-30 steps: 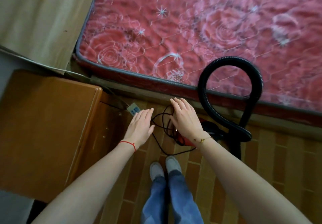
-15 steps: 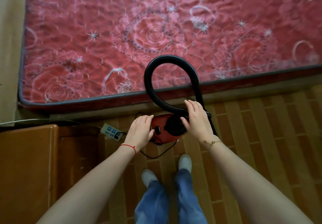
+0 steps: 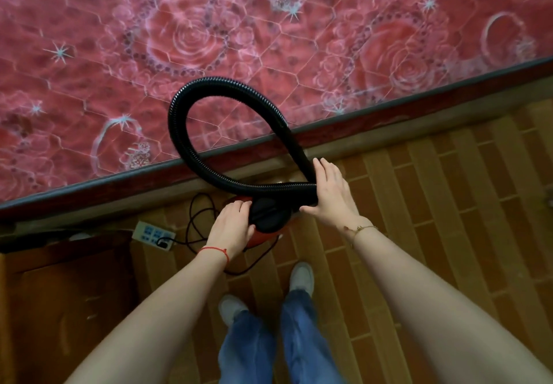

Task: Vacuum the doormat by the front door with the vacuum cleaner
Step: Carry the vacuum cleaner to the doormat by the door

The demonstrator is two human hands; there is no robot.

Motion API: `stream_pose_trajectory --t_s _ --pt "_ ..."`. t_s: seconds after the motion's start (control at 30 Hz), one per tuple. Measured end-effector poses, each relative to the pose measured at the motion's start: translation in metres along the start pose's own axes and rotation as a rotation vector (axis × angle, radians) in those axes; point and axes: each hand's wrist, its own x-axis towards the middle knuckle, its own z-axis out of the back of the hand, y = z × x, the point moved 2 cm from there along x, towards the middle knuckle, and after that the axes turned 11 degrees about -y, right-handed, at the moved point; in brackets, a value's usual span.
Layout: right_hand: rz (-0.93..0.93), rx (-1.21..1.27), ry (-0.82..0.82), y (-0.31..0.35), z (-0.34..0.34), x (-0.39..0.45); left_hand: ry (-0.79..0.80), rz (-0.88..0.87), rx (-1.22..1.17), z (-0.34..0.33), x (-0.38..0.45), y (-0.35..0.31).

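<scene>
Head view looks down on a small red canister vacuum cleaner with a black top (image 3: pixel 266 219), sitting on the brown brick-patterned floor (image 3: pixel 449 204) beside the red rose-quilted mattress (image 3: pixel 239 39). Its black ribbed hose (image 3: pixel 191 150) loops up toward twelve o'clock over the mattress edge. Her left hand (image 3: pixel 230 225) presses flat-fingered against the canister's nine o'clock side; the right hand (image 3: pixel 332 195), at three o'clock, curls around the hose end where it meets the body. A white power strip (image 3: pixel 152 234) lies at nine o'clock, a thin black cord (image 3: pixel 194 219) coiled near it. No doormat shows.
</scene>
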Motion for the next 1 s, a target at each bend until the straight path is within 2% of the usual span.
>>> stream_pose_trajectory --t_s 0.3,0.43,0.57,0.77,1.0 --pt "-0.004 0.02 0.098 -0.028 -0.054 0.045 0.164 0.055 0.057 -0.071 0.046 -0.009" --pt "0.028 0.014 0.08 -0.035 -0.078 0.063 0.198 0.105 0.017 -0.101 0.065 -0.005" --pt "0.092 0.017 0.052 -0.039 -0.096 0.077 0.214 0.078 0.07 -0.127 0.081 -0.002" --pt "0.098 0.15 -0.013 -0.044 -0.112 0.095 0.249 0.069 0.111 -0.156 0.091 0.006" --pt "0.004 0.309 -0.016 -0.052 -0.125 0.115 0.362 0.091 0.094 -0.181 0.105 0.019"
